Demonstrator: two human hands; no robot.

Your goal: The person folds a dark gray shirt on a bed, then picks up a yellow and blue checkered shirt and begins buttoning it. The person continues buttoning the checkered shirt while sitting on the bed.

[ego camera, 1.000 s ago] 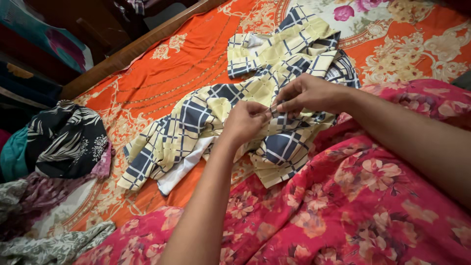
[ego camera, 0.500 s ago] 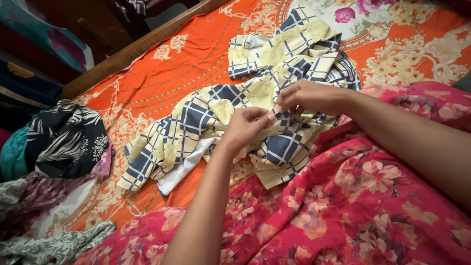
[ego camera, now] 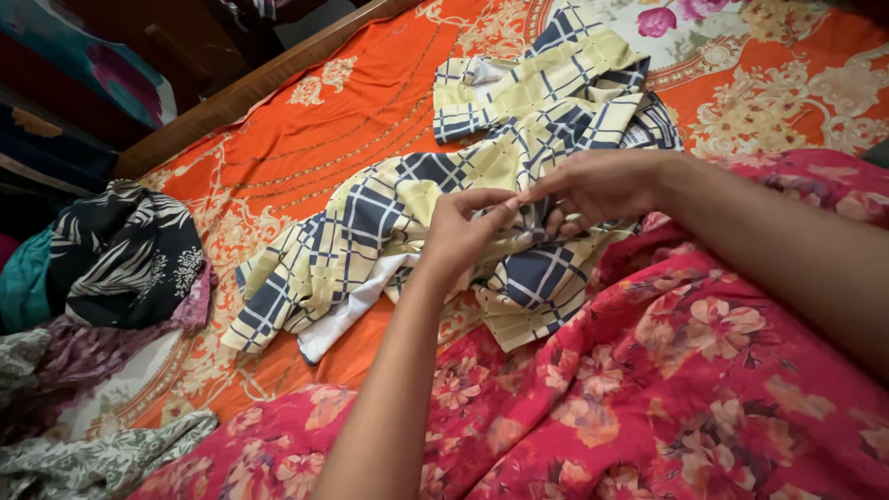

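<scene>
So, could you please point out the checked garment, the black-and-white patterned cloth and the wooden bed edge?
checked garment [ego camera: 370, 218]: head view, on its spread yellow-and-navy panel.
black-and-white patterned cloth [ego camera: 125, 255]: head view, middle of the bundle.
wooden bed edge [ego camera: 245, 93]: head view, along the rail.

Soft, even light on the orange bedsheet [ego camera: 315, 139]; colours vivid, no glare. Dim beyond its top-left edge. Slight wide-angle stretch at corners.

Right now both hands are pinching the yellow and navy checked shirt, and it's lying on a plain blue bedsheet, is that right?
Not quite. The head view shows the left hand and right hand pinching the yellow and navy checked shirt, but it lies on an orange patterned bedsheet, not a plain blue one.
</scene>
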